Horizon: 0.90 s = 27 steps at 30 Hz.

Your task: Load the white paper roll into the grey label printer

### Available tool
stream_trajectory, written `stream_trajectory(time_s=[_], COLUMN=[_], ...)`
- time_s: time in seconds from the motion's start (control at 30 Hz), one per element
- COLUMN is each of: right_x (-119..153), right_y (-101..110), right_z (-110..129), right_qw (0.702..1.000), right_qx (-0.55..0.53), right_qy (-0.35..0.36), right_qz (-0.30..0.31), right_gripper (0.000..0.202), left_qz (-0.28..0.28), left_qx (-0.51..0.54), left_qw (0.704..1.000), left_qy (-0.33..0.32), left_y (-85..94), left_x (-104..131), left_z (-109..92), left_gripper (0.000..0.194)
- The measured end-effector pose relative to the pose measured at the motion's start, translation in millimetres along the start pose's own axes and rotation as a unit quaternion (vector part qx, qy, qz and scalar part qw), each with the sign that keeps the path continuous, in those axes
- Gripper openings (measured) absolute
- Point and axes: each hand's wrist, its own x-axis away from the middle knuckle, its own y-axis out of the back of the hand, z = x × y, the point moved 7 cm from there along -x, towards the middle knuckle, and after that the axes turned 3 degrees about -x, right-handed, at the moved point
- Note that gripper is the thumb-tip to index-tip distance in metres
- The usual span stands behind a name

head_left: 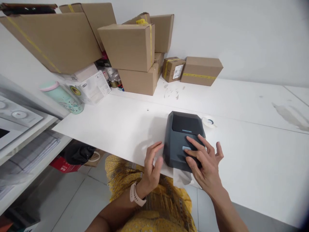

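A dark grey label printer (pixel 177 141) lies on the white table near its front edge. From its front side hangs a strip of pale paper (pixel 181 178). My right hand (pixel 205 161) rests over the printer's top with the fingers spread, one fingertip at the light blue button (pixel 186 148). To the left of the printer, my left hand (pixel 152 167) is held with fingers apart and nothing in it, its fingertips close to the printer's side. Whether they touch it I cannot tell. A roll of white tape or labels (pixel 207 122) lies just behind the printer on the right.
Cardboard boxes (pixel 127 48) are stacked at the back left, with two smaller boxes (pixel 201 71) against the wall. A mint-green tumbler (pixel 66 98) and a white box (pixel 89 87) stand at the left end of the table (pixel 116 125). A shelf (pixel 43 129) is at the far left.
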Motion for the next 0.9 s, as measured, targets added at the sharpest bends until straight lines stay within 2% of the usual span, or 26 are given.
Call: stream_trajectory(time_s=[0.07,0.13,0.2,0.3,0.43,0.5,0.57,0.67,0.73,0.8,0.9], right_x=[15,34,48,47,2,-28,-58,-101,-129,-155,-184], right_y=[-1,-1,-1,2,21,33,43,50,51,51,48], right_z=[-5,-12,-18,-18,-12,-12,-15,-25,-37,-54,-75], right_qw=[0.998,0.990,0.978,0.970,0.979,0.983,0.984,0.983,0.982,0.979,0.973], right_qx=[-0.031,-0.070,-0.100,-0.105,-0.078,-0.051,-0.033,-0.054,-0.072,-0.074,-0.103], right_qy=[-0.027,-0.073,-0.124,-0.162,-0.127,-0.089,-0.055,-0.035,-0.054,-0.101,-0.159], right_qz=[-0.037,-0.093,-0.137,-0.144,-0.138,-0.151,-0.167,-0.174,-0.169,-0.159,-0.135], right_gripper=[0.024,0.038,0.050,0.060,0.065,0.065,0.063,0.060,0.060,0.062,0.068], left_qz=[0.055,0.082,0.089,0.076,0.051,0.034,0.029,0.094,0.147,0.177,0.174], left_qx=[-0.010,-0.012,-0.008,0.008,0.049,0.070,0.054,0.006,0.001,0.006,-0.004], left_qw=[0.998,0.996,0.994,0.994,0.993,0.993,0.997,0.995,0.987,0.981,0.980], left_qy=[-0.022,-0.039,-0.055,-0.073,-0.096,-0.084,-0.044,0.044,0.071,0.080,0.099], left_y=[-11.8,-18.1,-19.9,-17.8,-16.4,-16.7,-19.7,-34.8,-46.6,-55.3,-59.0], left_x=[3,7,7,-4,-40,-62,-81,-96,-96,-96,-98], left_z=[-6,-12,-17,-26,-38,-35,-21,14,34,46,51], left_gripper=[0.050,0.056,0.059,0.058,0.054,0.052,0.054,0.067,0.076,0.082,0.084])
